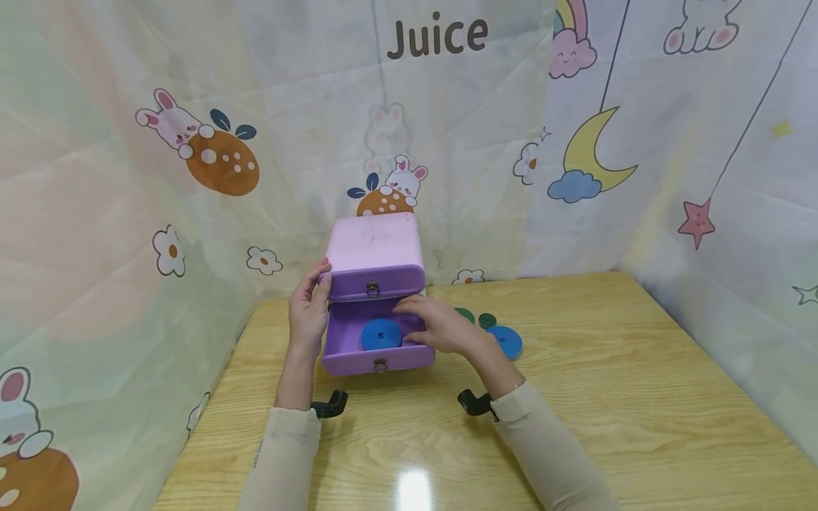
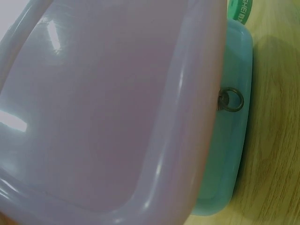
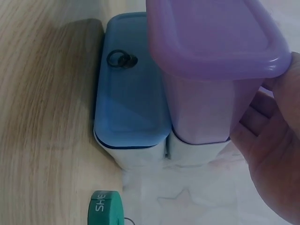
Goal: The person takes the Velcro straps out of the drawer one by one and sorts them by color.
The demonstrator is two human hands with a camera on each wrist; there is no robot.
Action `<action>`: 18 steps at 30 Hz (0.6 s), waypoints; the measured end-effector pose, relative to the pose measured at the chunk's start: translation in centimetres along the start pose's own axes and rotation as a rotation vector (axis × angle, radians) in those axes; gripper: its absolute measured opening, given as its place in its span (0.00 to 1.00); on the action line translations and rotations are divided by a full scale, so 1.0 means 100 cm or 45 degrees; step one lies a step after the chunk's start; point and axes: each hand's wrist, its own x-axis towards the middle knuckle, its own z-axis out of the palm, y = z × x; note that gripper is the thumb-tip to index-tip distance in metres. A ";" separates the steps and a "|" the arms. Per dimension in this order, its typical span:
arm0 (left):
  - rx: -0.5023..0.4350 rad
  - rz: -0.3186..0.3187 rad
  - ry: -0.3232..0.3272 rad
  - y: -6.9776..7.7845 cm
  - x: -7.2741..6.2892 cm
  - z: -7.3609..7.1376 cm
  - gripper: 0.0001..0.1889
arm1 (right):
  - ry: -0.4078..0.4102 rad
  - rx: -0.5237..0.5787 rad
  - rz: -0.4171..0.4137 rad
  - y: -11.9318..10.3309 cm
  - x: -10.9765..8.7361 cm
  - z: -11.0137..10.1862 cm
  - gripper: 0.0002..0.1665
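Note:
A small drawer cabinet [image 1: 373, 241] with a pink top stands near the back of the table. Its lower purple drawer [image 1: 378, 360] is pulled out, and a blue roll of flat strap [image 1: 381, 333] lies inside. My left hand [image 1: 309, 305] holds the cabinet's left front corner, thumb by the upper purple drawer front [image 1: 348, 285]. My right hand [image 1: 441, 323] reaches over the right side of the pulled-out drawer, fingers loosely spread, apart from the roll. In the right wrist view, that hand [image 3: 276, 136] is close against the purple drawer [image 3: 201, 108].
Under the pulled-out drawer sits a closed blue drawer [image 3: 133, 93] with a ring pull. Right of the cabinet lie another blue roll [image 1: 508, 343], a small green roll [image 1: 488, 320] and a larger green roll [image 1: 465, 314]. Printed curtains hang behind the table [image 1: 607, 369].

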 end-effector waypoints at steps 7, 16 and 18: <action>0.005 0.005 -0.003 -0.001 0.000 0.000 0.19 | -0.085 -0.044 -0.019 0.001 0.008 0.000 0.31; -0.004 0.008 0.000 -0.001 0.001 0.001 0.19 | -0.123 -0.046 -0.026 0.001 0.012 0.001 0.31; -0.005 0.009 0.002 -0.002 0.000 0.001 0.19 | -0.143 -0.047 -0.029 0.001 0.013 0.001 0.31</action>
